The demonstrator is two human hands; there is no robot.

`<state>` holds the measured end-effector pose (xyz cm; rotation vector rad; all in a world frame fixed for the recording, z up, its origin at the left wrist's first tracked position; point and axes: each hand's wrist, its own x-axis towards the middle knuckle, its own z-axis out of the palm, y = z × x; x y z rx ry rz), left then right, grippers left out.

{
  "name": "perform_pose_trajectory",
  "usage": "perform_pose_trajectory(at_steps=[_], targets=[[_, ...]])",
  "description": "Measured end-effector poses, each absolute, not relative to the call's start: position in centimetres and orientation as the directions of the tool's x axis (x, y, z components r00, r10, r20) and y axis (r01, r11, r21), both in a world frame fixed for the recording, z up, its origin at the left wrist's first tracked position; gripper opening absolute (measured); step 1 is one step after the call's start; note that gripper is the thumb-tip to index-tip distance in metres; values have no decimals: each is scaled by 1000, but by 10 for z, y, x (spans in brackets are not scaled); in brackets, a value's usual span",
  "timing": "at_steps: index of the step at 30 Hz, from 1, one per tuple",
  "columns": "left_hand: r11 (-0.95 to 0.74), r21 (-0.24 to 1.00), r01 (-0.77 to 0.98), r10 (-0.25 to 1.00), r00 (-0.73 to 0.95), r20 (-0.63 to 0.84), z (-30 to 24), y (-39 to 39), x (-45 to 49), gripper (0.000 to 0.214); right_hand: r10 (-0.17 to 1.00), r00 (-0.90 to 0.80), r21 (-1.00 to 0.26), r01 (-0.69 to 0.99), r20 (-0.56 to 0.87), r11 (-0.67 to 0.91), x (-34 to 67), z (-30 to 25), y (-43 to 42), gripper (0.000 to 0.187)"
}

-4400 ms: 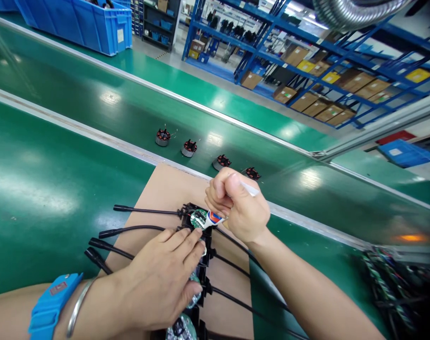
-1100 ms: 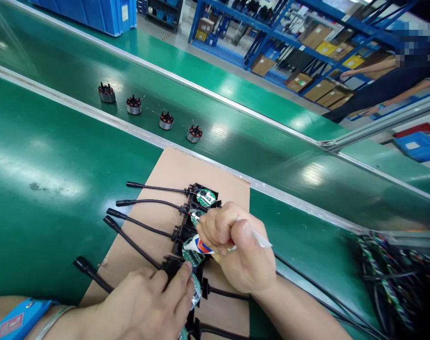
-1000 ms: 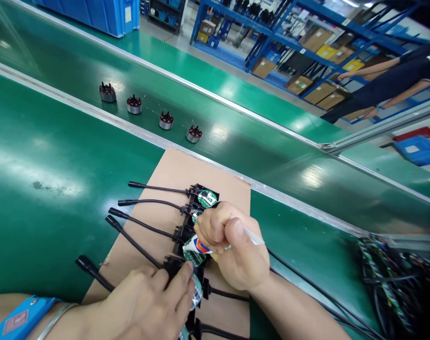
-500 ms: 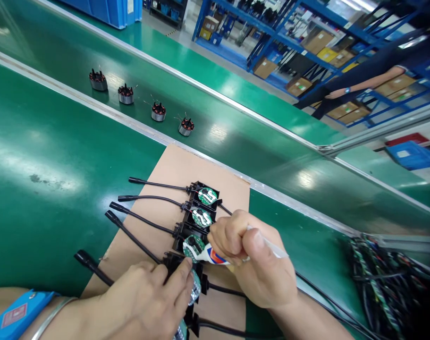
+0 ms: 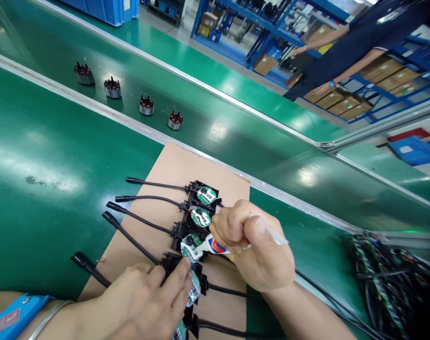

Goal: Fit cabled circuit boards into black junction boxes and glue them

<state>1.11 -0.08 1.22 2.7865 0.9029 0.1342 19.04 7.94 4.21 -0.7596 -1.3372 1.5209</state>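
The right hand (image 5: pixel 257 248), at the centre of the frame, is closed like a fist around a soft white tube (image 5: pixel 216 245) with orange and blue print. The tube's narrow nozzle is at a round green circuit board (image 5: pixel 191 248), the third from the top, which carries a smooth bent line of white paste. The left hand (image 5: pixel 144 302), at the lower middle, has its fingers a little bent, one fingertip at this board's lower edge; I cannot tell if it grips something underneath.

I count five such boards in black housings (image 5: pixel 178 230), partly hidden by both hands, and five black cable plugs (image 5: pixel 122 199) to their left. Four metal rings with coppery windings (image 5: pixel 146 106) stand at the upper left. Under the housings lies smooth brown cardboard (image 5: pixel 161 170). Tangled wires (image 5: pixel 384 278) fill the lower right; at the upper right, a person in dark clothing (image 5: pixel 345 52) partly blocks blue shelves (image 5: pixel 220 45).
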Motion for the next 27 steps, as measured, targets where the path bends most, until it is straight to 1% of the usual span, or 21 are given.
perform_pose_trajectory(at_steps=[6,9,11,14,16,17,20,24,27], targets=[[-791,214,573,587,810,0,15,-2,10,43,926,-341,-967,-244,159,76,187,33,85,37],[-796,180,578,585,811,-18,14,-3,10,43,925,-334,-965,-241,181,102,191,33,85,37],[-825,144,546,556,831,34,10,-7,10,40,925,-333,-958,-274,182,90,195,39,81,36],[-893,121,433,449,870,201,1,-18,9,30,934,-332,-946,-324,134,20,197,52,64,37],[-896,124,427,444,849,285,-5,-27,9,25,935,-341,-938,-346,96,-30,195,56,50,38],[-883,126,451,467,827,313,-8,-31,9,23,933,-350,-933,-356,81,-52,191,56,44,39],[-861,118,495,503,793,345,-11,-39,11,22,920,-388,-925,-369,64,-91,178,46,32,40],[-888,95,451,456,828,326,-9,-38,10,21,912,-393,-937,-348,120,-27,166,31,32,38],[-886,71,458,455,834,312,-7,-37,8,20,914,-385,-955,-296,130,11,167,32,33,37]])
